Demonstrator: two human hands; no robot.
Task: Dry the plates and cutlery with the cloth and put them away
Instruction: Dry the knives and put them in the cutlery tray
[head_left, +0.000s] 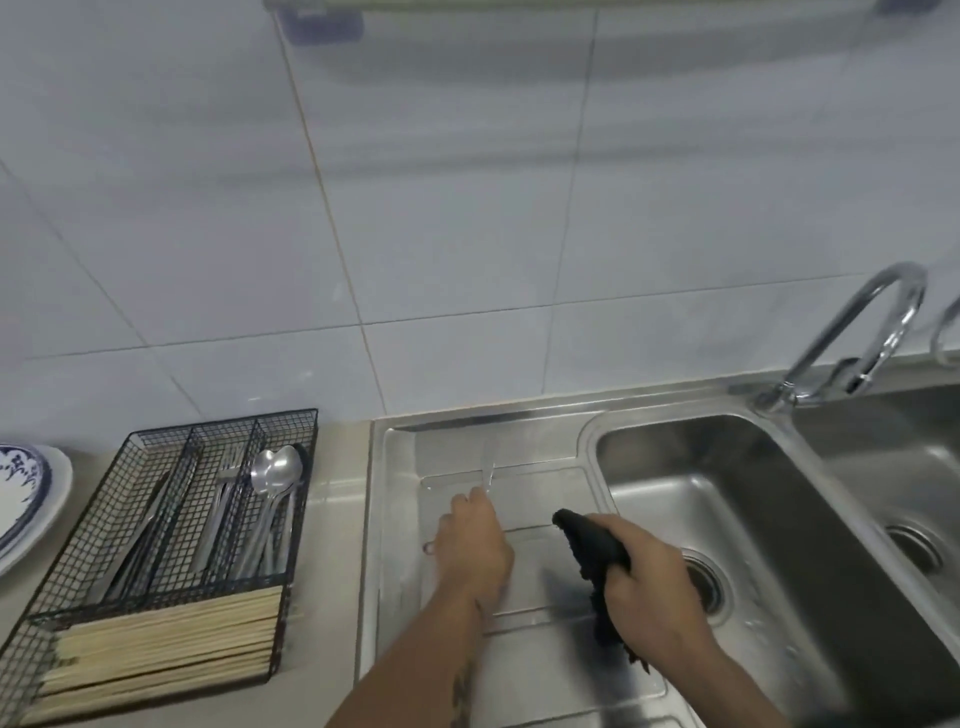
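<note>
Now: left hand (472, 545) grips knife (489, 462) (blurred) | right hand (652, 587) holds cloth (592, 545)

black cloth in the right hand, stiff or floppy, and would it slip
Likely floppy: the black cloth bunches in the right hand and its loose end hangs below the fist. Probably light, since curled fingers alone carry it. The textured fabric looks unlikely to slip, though I cannot tell if it is wet.

A shiny knife (488, 462) points up over the sink's flat side. The black cloth (592, 556) is bunched up. Spoons (275, 473) lie in the wire basket (130, 530). A blue-and-white plate (26, 499) sits far left.
</note>
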